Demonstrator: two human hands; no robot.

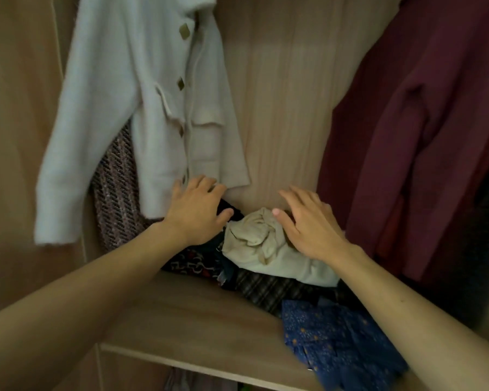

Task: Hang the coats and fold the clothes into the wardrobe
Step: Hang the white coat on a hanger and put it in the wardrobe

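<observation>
Inside the wardrobe a pale blue-white coat [141, 108] with brass buttons hangs at the left, over a tweed garment [116, 198]. A maroon coat [424, 142] hangs at the right. On the wooden shelf [187, 320] lies a heap of clothes: a crumpled cream garment [263, 244] on top, a dark patterned piece [192, 262], a plaid piece [268, 292] and a blue starred fabric [336, 340] at the front right. My left hand [198, 210] hovers with fingers spread over dark cloth beside the cream garment. My right hand [308, 221] is spread just above the cream garment's right side.
The wardrobe's wooden back panel [283, 94] shows between the two coats. A side wall [17, 136] stands at the left. Below the shelf's front edge more cloth [181, 382] shows in a lower compartment.
</observation>
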